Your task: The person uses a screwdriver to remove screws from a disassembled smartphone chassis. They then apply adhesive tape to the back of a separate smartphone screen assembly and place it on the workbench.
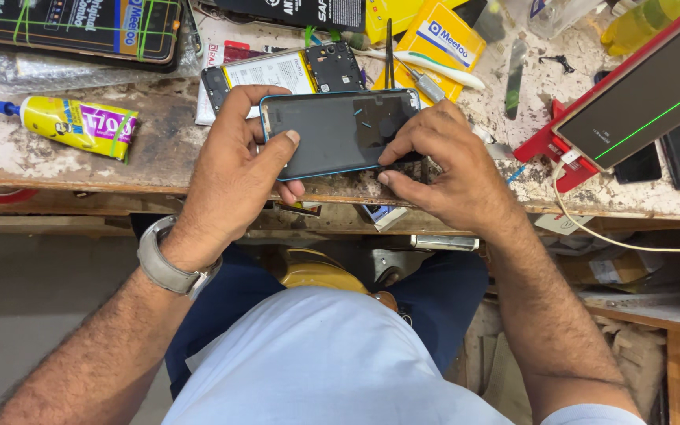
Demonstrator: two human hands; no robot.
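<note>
Fingers of left hand [234, 169] curled around the left end of a dark phone panel with a blue rim [340, 130], thumb pressed on its face, other fingertips wrapped under the lower edge; firmly grasping. Fingertips of right hand [446, 169] pinched at the panel's lower right corner, thumb and forefinger closed on the edge there. Panel held flat at centre of frame, just above the worn wooden bench edge [80, 185], a few small blue flecks on its surface. Just behind it, toward upper centre, an opened phone body [285, 69] with battery and circuit board exposed. Beside that, black tweezers [389, 55] and a white-handled screwdriver [434, 72]. At upper left, a yellow glue tube with blue nozzle [72, 122], and a dark boxed package with green bands [72, 27]. At right, a red stand [548, 149] carrying a dark screen crossed by a green line [647, 90], a white cable [615, 236] trailing down. Grey wristwatch [171, 264] on the left wrist, lower left.
</note>
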